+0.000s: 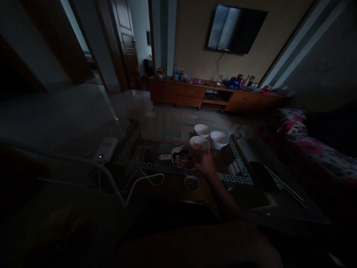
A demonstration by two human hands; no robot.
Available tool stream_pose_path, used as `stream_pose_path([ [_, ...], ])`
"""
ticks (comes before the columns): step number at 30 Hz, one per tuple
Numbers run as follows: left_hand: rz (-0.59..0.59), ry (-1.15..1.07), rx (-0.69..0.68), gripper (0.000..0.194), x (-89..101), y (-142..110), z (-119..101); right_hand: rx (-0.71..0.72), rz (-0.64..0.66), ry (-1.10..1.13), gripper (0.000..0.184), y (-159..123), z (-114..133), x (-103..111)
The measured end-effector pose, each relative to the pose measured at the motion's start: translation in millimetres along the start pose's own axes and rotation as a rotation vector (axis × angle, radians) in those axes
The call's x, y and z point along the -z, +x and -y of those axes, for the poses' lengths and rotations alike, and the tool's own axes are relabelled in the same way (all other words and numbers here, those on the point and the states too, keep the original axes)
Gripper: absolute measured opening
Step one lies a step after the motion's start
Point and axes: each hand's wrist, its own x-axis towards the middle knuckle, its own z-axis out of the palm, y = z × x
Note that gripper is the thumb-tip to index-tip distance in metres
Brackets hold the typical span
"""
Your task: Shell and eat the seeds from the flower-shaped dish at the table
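My right hand (203,162) reaches in from the lower right, its curled fingertips over the right side of a pale, scallop-edged dish (172,157). Small dark and light brown pieces fill this dish, too dim to name. The fingers look drawn together; whatever they hold is hidden in shadow. Just beyond the hand, a white bowl (199,139) contains a few light brown pieces. Two other white bowls stand behind it, a left one (202,129) and a right one (219,137). Nearer me is a small bowl (192,183) of thin, dull pieces. My left hand is out of view.
The glass-topped table (173,186) has a Greek-key border. On its left lie a white power strip (107,149) and a looping white cable (139,178). Two thin sticks (286,186) lie at the right. A wooden cabinet (189,95) and floral seat (315,149) stand beyond.
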Motion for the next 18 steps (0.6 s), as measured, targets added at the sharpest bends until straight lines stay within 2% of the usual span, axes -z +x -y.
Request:
stream_pose_path([
  [4, 0.028, -0.013, 0.018, 0.037, 0.0, 2, 1, 0.008, 0.012, 0.041, 0.021, 1, 2, 0],
  [10, -0.015, -0.054, -0.014, 0.010, -4.1, 2, 3, 0.049, 0.027, 0.042, 0.020, 0, 9, -1],
  [13, -0.063, -0.050, 0.006, 0.013, -5.7, -3, 2, 0.060, 0.004, 0.034, 0.023, 1, 11, -2],
  [15, -0.075, -0.046, 0.027, 0.013, -5.6, -9, 0, 0.046, -0.055, 0.036, 0.025, 1, 7, -1],
  [18, -0.093, -0.037, 0.040, 0.011, -8.1, -19, -5, -0.061, -0.263, 0.035, 0.032, 1, -11, 6],
])
